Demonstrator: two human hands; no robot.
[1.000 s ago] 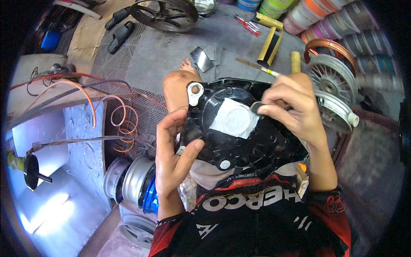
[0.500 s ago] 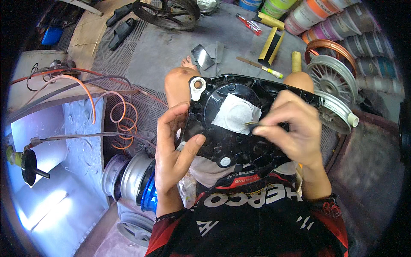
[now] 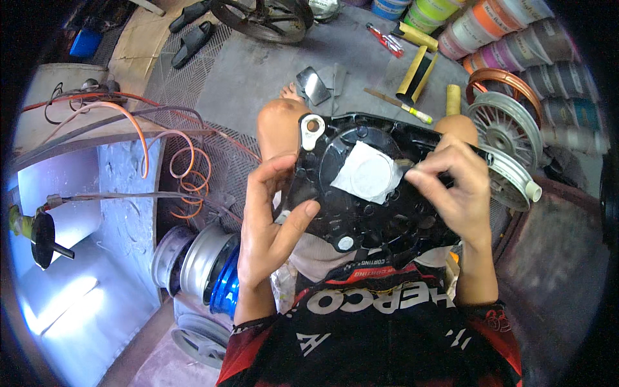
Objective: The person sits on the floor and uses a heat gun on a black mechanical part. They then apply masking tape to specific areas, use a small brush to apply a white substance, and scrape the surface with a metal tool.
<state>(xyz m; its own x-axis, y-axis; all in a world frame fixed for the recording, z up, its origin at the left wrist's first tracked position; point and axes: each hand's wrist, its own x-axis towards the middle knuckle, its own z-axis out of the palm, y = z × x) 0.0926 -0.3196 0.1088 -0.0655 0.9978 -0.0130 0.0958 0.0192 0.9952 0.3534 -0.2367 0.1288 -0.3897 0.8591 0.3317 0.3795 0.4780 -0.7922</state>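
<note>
Across my knees lies a black cast-metal engine cover (image 3: 322,222), with a white ring-shaped lug at its upper left corner. A white paper-like patch (image 3: 366,173) covers its round middle; a circular outline shows through. My left hand (image 3: 274,213) grips the cover's left edge, thumb over the top and fingers along the side. My right hand (image 3: 454,187) is closed in a pinch just beyond the patch's right edge. A small, thin brownish piece (image 3: 403,162) pokes out from its fingertips; its kind is too small to make out.
Wheel rims (image 3: 209,267) stand at lower left, and more rims (image 3: 506,126) lean at right. Coiled orange hose (image 3: 187,158) hangs at left. Ahead on the floor are a phone (image 3: 313,86), a file-like tool (image 3: 396,104) and yellow-edged pieces (image 3: 416,74). Paint buckets (image 3: 496,26) stack at upper right.
My right hand has drawn back from the patch's lower right edge, up and to the right. The left hand keeps its hold. The whole view has shifted slightly.
</note>
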